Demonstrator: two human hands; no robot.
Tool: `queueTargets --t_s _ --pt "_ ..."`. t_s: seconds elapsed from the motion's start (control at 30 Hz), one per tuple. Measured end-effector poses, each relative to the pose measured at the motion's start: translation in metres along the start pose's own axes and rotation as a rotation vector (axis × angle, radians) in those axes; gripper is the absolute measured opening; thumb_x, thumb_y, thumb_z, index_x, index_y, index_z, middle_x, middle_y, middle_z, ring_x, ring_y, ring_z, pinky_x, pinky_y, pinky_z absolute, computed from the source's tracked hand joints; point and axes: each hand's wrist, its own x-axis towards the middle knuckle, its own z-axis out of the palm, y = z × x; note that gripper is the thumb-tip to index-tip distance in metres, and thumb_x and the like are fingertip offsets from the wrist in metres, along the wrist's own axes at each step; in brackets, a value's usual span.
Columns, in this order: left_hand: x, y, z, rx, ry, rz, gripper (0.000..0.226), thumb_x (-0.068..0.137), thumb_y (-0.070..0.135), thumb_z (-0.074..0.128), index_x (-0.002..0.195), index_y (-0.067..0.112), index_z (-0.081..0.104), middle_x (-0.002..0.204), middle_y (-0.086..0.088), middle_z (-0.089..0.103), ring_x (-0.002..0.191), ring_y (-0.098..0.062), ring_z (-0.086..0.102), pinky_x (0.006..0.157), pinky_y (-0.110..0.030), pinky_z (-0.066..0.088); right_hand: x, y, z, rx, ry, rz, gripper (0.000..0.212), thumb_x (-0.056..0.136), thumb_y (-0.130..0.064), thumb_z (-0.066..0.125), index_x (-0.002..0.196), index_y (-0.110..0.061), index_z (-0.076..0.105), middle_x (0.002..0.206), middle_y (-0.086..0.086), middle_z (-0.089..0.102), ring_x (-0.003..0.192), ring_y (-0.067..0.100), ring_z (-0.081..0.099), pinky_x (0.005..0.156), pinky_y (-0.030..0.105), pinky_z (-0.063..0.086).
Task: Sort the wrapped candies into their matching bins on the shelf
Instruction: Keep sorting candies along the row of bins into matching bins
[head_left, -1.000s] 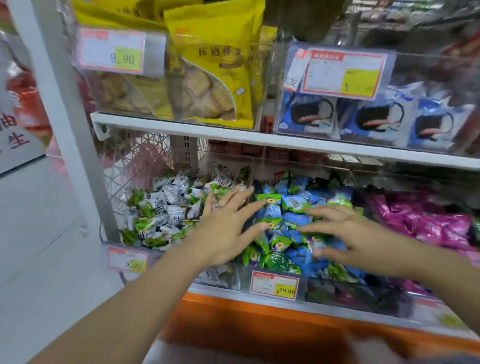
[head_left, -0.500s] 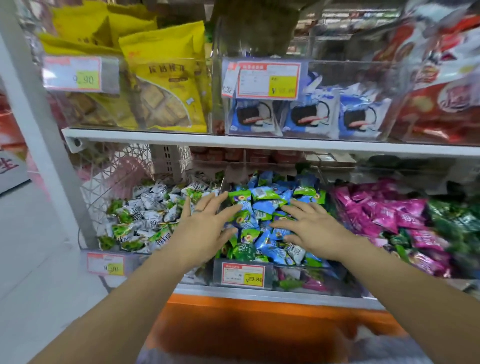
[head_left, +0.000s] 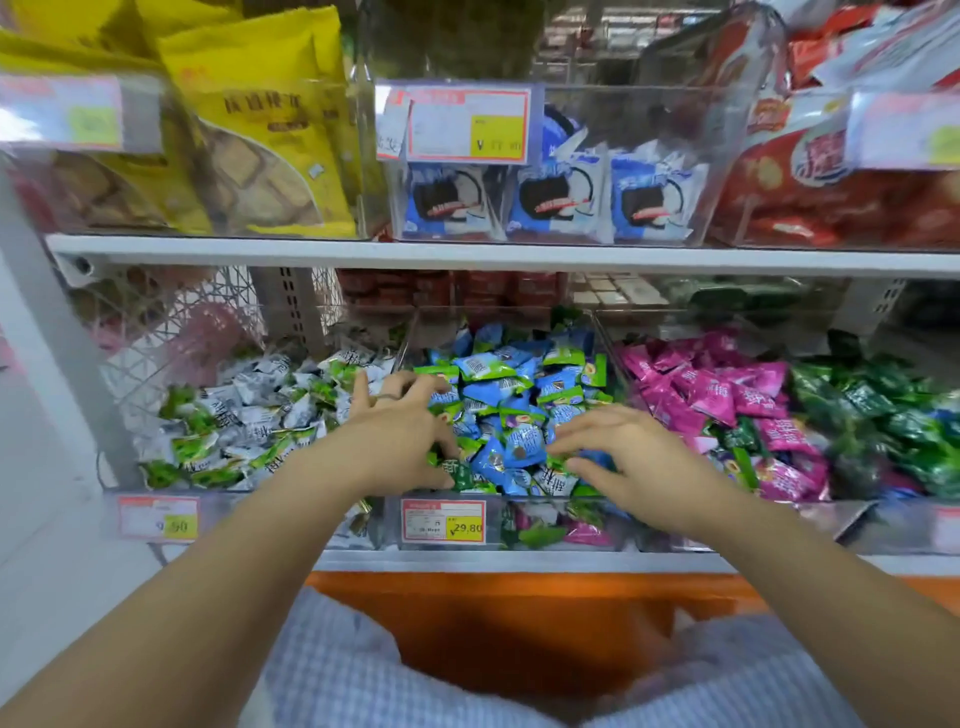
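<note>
Both hands sitting lower, closer than before. You're raking candies (head_left: 511, 387) beneath left hand (head_left: 402, 439) and right hand (head_left: 626, 460), fingers bent; any pinch unclear. Be lifting strays singly.

You have two hands in view: your left hand (head_left: 400, 441) and your right hand (head_left: 634, 462). You see four kinds of candy heaped below: white-and-green candies (head_left: 244, 415), blue-and-green candies (head_left: 514, 384), pink candies (head_left: 717, 389) and dark green candies (head_left: 883, 410), each too many to count. Above sit three cookie packs (head_left: 558, 202). You can count six price tags (head_left: 442, 521), three per shelf.
</note>
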Motion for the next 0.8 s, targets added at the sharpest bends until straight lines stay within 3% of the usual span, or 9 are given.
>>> queueTargets --t_s 0.1,0.2,0.27,0.33,0.4,0.5,0.57,0.67,0.8 --pt "0.000 -0.001 -0.001 -0.155 0.148 0.016 0.022 0.083 0.051 0.064 0.101 0.037 0.064 0.151 0.011 0.014 0.142 -0.014 -0.005 0.112 -0.061 -0.011 -0.010 -0.001 0.002 0.090 0.073 0.045 0.022 0.092 -0.023 0.058 0.112 -0.025 0.069 0.111 -0.014 0.064 0.108 0.001 0.052 0.100 0.018 0.034" --pt "0.001 0.008 -0.005 -0.231 0.354 0.086 0.022 0.082 0.051 0.063 0.101 0.040 0.060 0.145 0.013 0.029 0.140 -0.011 0.011 0.116 -0.054 -0.004 -0.011 -0.008 0.003 0.398 0.215 0.188 0.018 0.091 -0.025 0.059 0.106 -0.033 0.065 0.096 -0.025 0.062 0.093 -0.010 0.057 0.083 0.006 0.041" --pt "0.004 0.020 -0.007 -0.243 0.441 0.179 0.028 0.083 0.049 0.063 0.109 0.038 0.059 0.138 0.016 0.040 0.135 -0.009 0.028 0.118 -0.050 0.000 -0.008 -0.014 0.001 0.673 0.270 0.277 0.022 0.089 -0.030 0.061 0.110 -0.035 0.060 0.088 -0.017 0.068 0.087 -0.007 0.062 0.077 0.009 0.047" --pt "0.011 0.036 -0.006 -0.300 0.485 0.279 0.034 0.085 0.044 0.064 0.116 0.032 0.058 0.130 0.014 0.052 0.123 -0.008 0.045 0.116 -0.046 0.019 -0.004 -0.017 -0.002 0.856 0.276 0.344 0.035 0.084 -0.036 0.063 0.119 -0.034 0.055 0.085 -0.011 0.072 0.083 0.000 0.067 0.075 0.019 0.054" --pt "0.020 0.051 -0.002 -0.385 0.522 0.357 0.034 0.085 0.037 0.067 0.117 0.027 0.059 0.116 0.013 0.058 0.107 -0.007 0.053 0.099 -0.034 0.041 -0.003 -0.015 -0.007 0.933 0.282 0.380 0.043 0.081 -0.033 0.068 0.121 -0.028 0.054 0.082 -0.004 0.073 0.079 0.009 0.070 0.073 0.028 0.058" --pt "0.033 0.078 -0.001 -0.479 0.551 0.450 0.034 0.083 0.027 0.070 0.115 0.024 0.059 0.101 0.021 0.049 0.092 0.008 0.044 0.083 -0.008 0.035 -0.013 -0.003 -0.017 0.946 0.324 0.410 0.037 0.080 -0.017 0.072 0.115 -0.019 0.060 0.078 0.005 0.070 0.071 0.014 0.070 0.063 0.022 0.055" --pt "0.039 0.097 -0.004 -0.516 0.532 0.500 0.040 0.082 0.029 0.072 0.119 0.023 0.058 0.098 0.027 0.044 0.090 0.013 0.045 0.082 -0.001 0.032 -0.025 0.010 -0.026 0.954 0.368 0.423 0.026 0.080 -0.008 0.071 0.103 -0.016 0.063 0.076 0.005 0.070 0.065 0.011 0.068 0.059 0.018 0.052" --pt "0.049 0.121 -0.005 -0.520 0.451 0.501 0.054 0.084 0.035 0.069 0.132 0.029 0.047 0.105 0.021 0.042 0.089 0.005 0.051 0.080 -0.007 0.037 -0.048 0.040 -0.042 0.882 0.479 0.449 0.020 0.080 -0.005 0.071 0.093 -0.019 0.062 0.063 -0.007 0.063 0.056 0.005 0.063 0.055 0.016 0.047" --pt "0.066 0.139 -0.001 -0.373 0.349 0.450 0.049 0.091 0.042 0.057 0.137 0.032 0.043 0.133 0.011 0.040 0.118 -0.006 0.043 0.097 -0.019 0.033 -0.080 0.100 -0.066 0.535 0.698 0.560 0.023 0.081 -0.008 0.071 0.084 -0.023 0.054 0.059 -0.012 0.033 0.053 0.004 0.035 0.051 0.013 0.032"
